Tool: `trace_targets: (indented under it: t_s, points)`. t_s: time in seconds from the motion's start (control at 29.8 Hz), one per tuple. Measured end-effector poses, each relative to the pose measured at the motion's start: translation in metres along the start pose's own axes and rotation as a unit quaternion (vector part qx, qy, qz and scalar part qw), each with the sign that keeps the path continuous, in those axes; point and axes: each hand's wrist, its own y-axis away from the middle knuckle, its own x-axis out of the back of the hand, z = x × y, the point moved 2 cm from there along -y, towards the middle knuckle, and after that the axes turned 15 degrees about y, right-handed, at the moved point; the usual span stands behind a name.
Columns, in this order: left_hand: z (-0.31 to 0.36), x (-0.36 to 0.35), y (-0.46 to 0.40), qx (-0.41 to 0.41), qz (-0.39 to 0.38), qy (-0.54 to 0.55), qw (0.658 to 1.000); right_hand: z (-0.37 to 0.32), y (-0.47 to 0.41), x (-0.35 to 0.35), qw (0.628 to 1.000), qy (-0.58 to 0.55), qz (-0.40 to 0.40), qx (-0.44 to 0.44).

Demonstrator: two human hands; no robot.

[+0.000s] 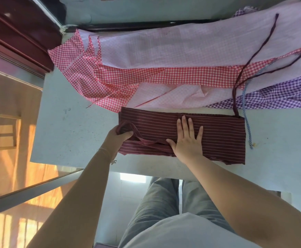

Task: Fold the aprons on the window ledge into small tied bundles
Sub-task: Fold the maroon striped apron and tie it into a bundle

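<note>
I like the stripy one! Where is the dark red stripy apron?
In the head view, the maroon striped apron lies folded on the ledge nearest the person, under both hands, below the gingham aprons.

left hand (118,136) grips maroon apron (217,136) (right hand (188,140) flat).

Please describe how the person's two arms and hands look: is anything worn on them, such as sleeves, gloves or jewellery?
Both forearms are bare, with no sleeves in view. The left hand and right hand wear no gloves, and no rings show on the fingers. A thin bracelet with a small hanging charm circles the left wrist. The right wrist is bare.
</note>
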Motion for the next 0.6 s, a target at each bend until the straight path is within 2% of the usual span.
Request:
trace_targets:
  t_s: [0.07,0.13,0.2,0.3,0.37,0.44,0.5,0.6]
  points:
    - [0.013,-0.009,0.014,-0.012,-0.043,0.045,0.998,0.003,-0.003,0.009,0.998,-0.053,0.016,0.023]
    - [0.027,-0.032,0.030,-0.050,-0.080,0.037,0.995,0.019,0.001,0.026,0.972,-0.216,0.092,0.021]
    - [0.034,-0.064,0.044,-0.095,-0.076,-0.001,0.993,0.044,0.012,0.043,0.904,-0.393,0.163,-0.048]
    - [0.025,-0.125,0.061,-0.145,-0.039,-0.029,0.988,0.081,0.024,0.054,0.794,-0.579,0.105,-0.152]
    - [0.010,-0.170,0.068,-0.174,-0.033,-0.096,0.979,0.104,0.031,0.056,0.741,-0.640,0.069,-0.193]
    - [-0.008,-0.210,0.072,-0.190,-0.043,-0.179,0.964,0.124,0.038,0.057,0.735,-0.637,0.031,-0.231]
    - [-0.026,-0.241,0.072,-0.191,-0.061,-0.227,0.953,0.142,0.045,0.053,0.759,-0.601,-0.026,-0.249]
    - [-0.050,-0.275,0.070,-0.158,-0.134,-0.264,0.942,0.159,0.047,0.035,0.769,-0.585,-0.106,-0.237]
